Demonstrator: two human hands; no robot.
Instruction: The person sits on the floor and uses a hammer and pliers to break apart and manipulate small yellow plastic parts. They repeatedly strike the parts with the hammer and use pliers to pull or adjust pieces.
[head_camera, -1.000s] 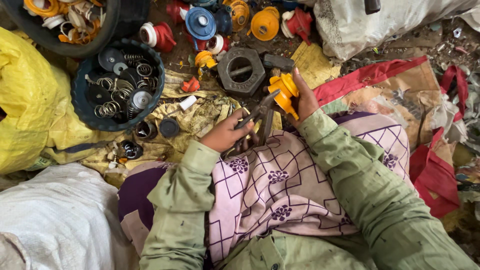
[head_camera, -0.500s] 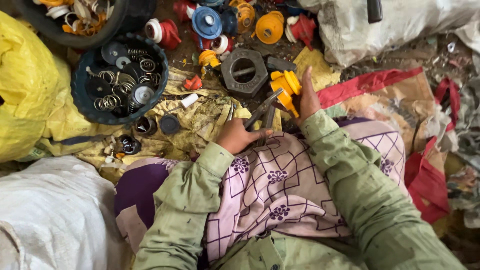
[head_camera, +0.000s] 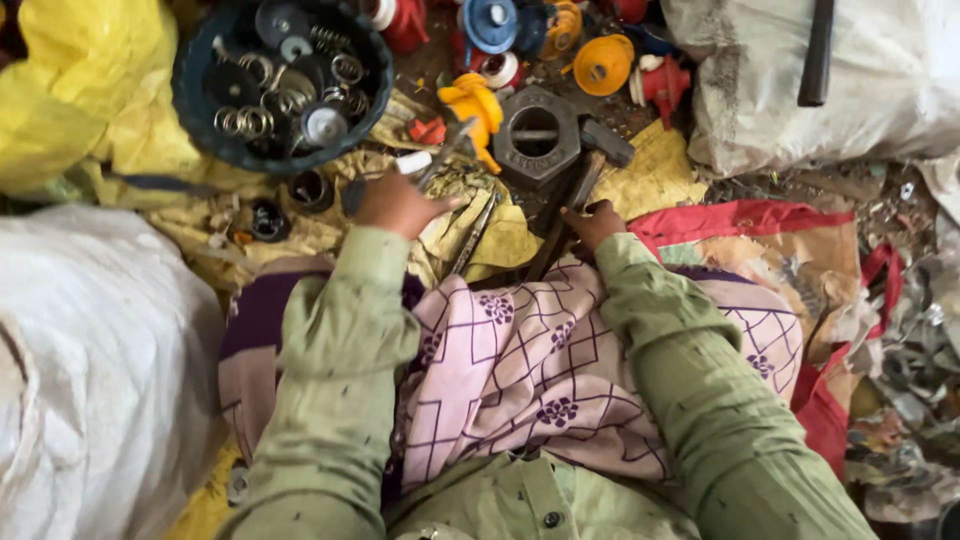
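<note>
Hard to read: the fingers of both hands are largely hidden behind knuckles and scrap, and the clutter at the top edge is cut off by the frame. The left hand (head_camera: 395, 203) is closed around a thin grey metal tool (head_camera: 447, 150) whose tip points up toward a yellow plastic part (head_camera: 474, 105); what kind of tool it is cannot be made out. The right hand (head_camera: 592, 222) is curled over the lower end of a dark metal bar (head_camera: 560, 215), which runs up to a heavy hexagonal metal block (head_camera: 537, 133) with a round hole, lying on yellow sheeting (head_camera: 655, 175).

Containers: a round dark basin (head_camera: 283, 85), upper left, holds metal springs, rings and discs. Just below it two small black caps (head_camera: 290, 200) lie loose. A white woven sack (head_camera: 95, 370) fills the lower left; another (head_camera: 870, 80) sits upper right, contents unseen. Red, blue and orange plastic spools (head_camera: 540, 30) crowd the top edge, partly cropped.
</note>
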